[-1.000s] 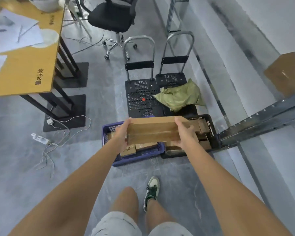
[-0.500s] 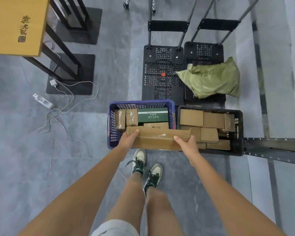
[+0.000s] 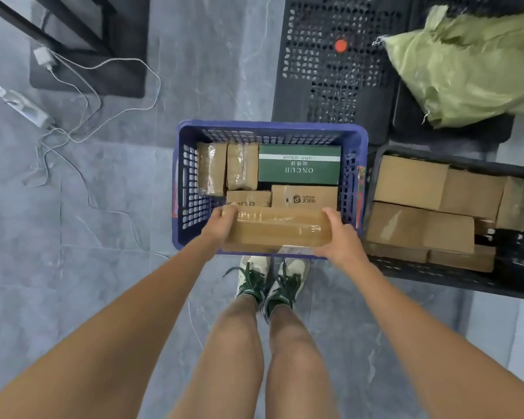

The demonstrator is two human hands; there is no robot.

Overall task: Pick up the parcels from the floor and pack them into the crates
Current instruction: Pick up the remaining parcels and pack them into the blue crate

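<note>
**Long parcel going into the blue crate**

I hold a long brown taped parcel (image 3: 277,229) by its two ends, my left hand (image 3: 220,226) curled round one end and my right hand (image 3: 341,240) round the other, over the near edge of the blue crate (image 3: 270,130). Inside the blue crate already sit several brown boxes and a green box (image 3: 298,167) reading "ONCUR"; another carton there bears a logo I cannot read. Right of the blue crate, the black crate (image 3: 454,284) looks nearly full. I see no parcels on the visible floor, so I judge packing to be nearly finished.
</note>
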